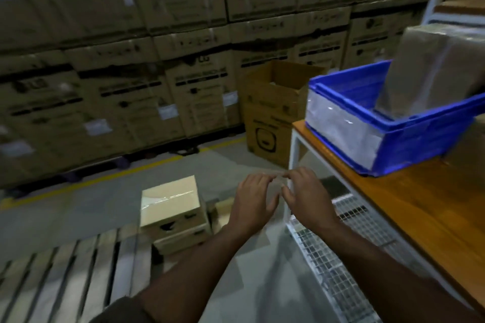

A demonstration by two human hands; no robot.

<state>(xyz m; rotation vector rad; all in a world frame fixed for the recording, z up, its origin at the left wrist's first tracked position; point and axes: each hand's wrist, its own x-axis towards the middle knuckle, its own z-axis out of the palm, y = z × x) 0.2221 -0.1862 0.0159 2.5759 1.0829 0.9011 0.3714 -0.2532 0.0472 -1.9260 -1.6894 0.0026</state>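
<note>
I had both hands up in front of me, the left hand and the right hand nearly touching, fingers curled. Their fingertips pinched what looked like a thin clear strip stretched between them; the blur kept me from being sure of it. I judged the strip feather-light, limp and likely sticky or slippery, so it was best held by its two ends and kept taut to stop it folding on itself.

At two o'clock from the hands a blue crate stood on the corner of the bench. It had a clear sleeve across its front, and a box wrapped in film leaned tilted inside it. At twelve o'clock an open carton stood on the floor; I could make out only a pale scrap inside. At nine o'clock a small closed box sat on another at the edge of a pallet.
</note>
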